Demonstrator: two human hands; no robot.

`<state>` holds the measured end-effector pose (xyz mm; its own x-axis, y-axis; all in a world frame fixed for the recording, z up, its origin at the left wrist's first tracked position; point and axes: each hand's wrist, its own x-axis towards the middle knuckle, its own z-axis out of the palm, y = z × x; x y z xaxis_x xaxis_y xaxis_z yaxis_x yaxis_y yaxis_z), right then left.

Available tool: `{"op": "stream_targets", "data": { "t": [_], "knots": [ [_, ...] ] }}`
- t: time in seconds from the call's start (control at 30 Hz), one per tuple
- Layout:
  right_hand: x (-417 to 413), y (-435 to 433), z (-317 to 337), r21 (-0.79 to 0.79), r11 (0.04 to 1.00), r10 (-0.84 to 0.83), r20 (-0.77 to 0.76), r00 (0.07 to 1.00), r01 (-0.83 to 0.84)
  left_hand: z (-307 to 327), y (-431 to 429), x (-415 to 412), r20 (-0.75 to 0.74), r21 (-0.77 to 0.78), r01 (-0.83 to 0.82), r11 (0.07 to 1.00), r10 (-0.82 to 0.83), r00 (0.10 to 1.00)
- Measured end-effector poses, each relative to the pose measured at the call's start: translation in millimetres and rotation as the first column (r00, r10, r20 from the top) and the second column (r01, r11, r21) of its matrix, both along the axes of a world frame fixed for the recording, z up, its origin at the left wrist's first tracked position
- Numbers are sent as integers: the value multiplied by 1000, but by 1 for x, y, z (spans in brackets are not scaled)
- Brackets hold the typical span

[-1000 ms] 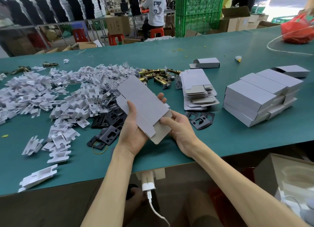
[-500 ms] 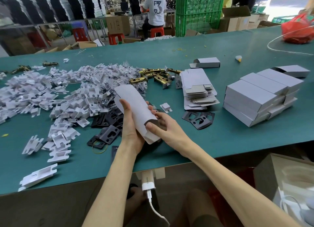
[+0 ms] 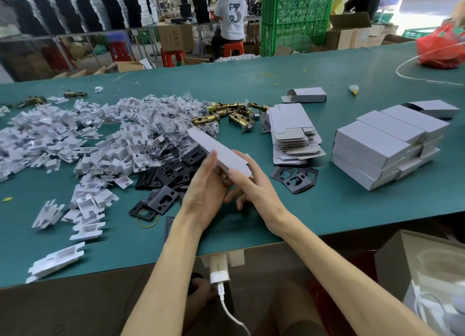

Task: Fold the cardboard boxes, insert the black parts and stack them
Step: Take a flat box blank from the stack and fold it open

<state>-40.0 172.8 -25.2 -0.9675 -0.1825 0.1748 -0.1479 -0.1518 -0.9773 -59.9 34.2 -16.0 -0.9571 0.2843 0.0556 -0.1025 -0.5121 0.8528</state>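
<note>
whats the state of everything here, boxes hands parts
held box, opened into shape, in both hands
left hand, grips held box
right hand, grips its near end
flat blanks, unfolded, piled
finished boxes, folded, stacked
back box, end flap open
black plates, loose

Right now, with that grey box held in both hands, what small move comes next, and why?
Probably tuck in the near end flap with the right hand. The cardboard box looks squared into a sleeve, the left hand grips its middle, and the right thumb lies at that end. A closed end would stop a black plate sliding out.
</note>
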Motion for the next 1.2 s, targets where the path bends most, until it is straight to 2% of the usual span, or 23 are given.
{"op": "stream_targets", "data": {
  "t": [0.13,0.23,0.3,0.37,0.5,0.63,0.8,0.97,1.2],
  "knots": [
    [0,0,2,-45,999,20,24,1000,-19,4,1,5,14,-87,-127,988,129,992],
    [2,0,1,-25,1000,12,15,1000,-11,4,1,3,25,-84,-235,968,238,971],
    [2,2,1,2,999,-35,35,999,35,1,1,0,41,-53,-298,953,301,953],
    [2,5,0,17,995,-102,51,993,101,-4,1,-2,26,-91,-336,937,339,940],
    [-1,9,-2,-106,974,-187,140,972,202,-13,7,-4,4,-226,-389,893,400,916],
    [-2,9,-5,-122,963,-224,129,966,239,-14,10,-4,1,-240,-399,885,411,911],
    [-2,10,-6,-126,955,-254,124,959,269,-9,8,-2,67,-227,-382,896,405,912],
    [-4,9,-8,-79,960,-263,74,962,269,-6,6,1,115,-210,-301,930,329,937],
    [-4,10,-8,-65,959,-267,111,957,275,-5,4,2,143,-162,-286,945,309,940]
  ]
}}
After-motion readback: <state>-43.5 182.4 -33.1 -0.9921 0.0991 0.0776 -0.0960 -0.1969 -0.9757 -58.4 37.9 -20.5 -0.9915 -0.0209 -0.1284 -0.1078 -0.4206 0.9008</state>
